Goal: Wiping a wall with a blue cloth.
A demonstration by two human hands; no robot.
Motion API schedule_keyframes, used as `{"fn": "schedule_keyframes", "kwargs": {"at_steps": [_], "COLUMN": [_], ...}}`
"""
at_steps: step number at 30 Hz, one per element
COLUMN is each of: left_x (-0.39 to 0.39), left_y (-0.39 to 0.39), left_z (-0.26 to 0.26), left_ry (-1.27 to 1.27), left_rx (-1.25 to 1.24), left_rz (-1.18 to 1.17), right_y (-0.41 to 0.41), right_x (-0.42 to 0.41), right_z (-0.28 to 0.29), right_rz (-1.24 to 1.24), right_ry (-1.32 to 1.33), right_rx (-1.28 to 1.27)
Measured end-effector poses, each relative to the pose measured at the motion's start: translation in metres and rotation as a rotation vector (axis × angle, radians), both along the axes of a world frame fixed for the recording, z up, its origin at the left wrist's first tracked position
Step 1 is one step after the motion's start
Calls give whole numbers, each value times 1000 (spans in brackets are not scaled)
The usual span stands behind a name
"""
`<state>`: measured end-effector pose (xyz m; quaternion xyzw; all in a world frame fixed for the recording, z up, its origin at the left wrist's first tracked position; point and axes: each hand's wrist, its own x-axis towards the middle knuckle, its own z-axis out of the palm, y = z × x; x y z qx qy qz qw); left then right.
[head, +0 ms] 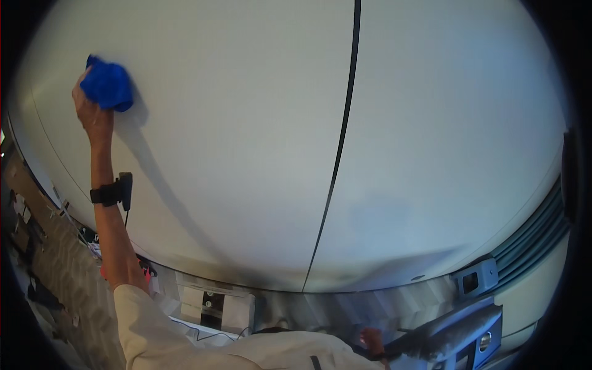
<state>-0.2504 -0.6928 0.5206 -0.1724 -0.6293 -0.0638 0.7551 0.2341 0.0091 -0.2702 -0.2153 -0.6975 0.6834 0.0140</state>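
My left hand [88, 104] is raised to the upper left, gripping a bunched blue cloth [108, 85] at a large white panel [231, 138]. The cloth appears to touch the panel, and its shadow falls just to the right. A black strap [106, 194] with a small dark device circles my left wrist. One long dark seam [342, 138] splits the panel from top to bottom. Low by my body hangs my right hand [372, 340], small and blurred, away from the panel. Whether it holds anything is unclear.
Below the panel's lower edge runs a herringbone-patterned floor [402, 300]. A carton [238, 314] and a thin cable [199, 335] are beside my body. At the right are a blue-grey fitting [478, 280] and dark ribbed material [532, 240]. Blurred items lie at far left.
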Motion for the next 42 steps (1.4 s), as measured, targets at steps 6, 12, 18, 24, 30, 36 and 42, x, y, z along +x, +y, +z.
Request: {"fn": "schedule_keyframes", "kwargs": {"at_steps": [6,12,18,24,30,36,42], "left_x": [17,29,60,55,33,23,-40], "left_y": [16,113,120,86,1,-142,-325], "left_z": [-12,-37,-84,-131,-164,-169,-206], "left_ry": [49,128,-27,-194,-181,-229,-147], "left_rx": [-220,-275,-426,-398,-149,-12,99], "left_rz": [-239,-806,-455,-405,-392,-213,49], "right_y": [-152,-224,-279,-265,-269,-277,-263], "right_x": [-16,4,-3,16,1,-23,-36], "right_z": [-11,13,63,22,51,74,43], "right_rz": [-74,-285,-481,-257,-408,-353,-247], "right_ry": [-174,-275,-381,-316,-368,-433,-457], "right_rx": [-154,-420,-579,-439,-637,-442,-405]}}
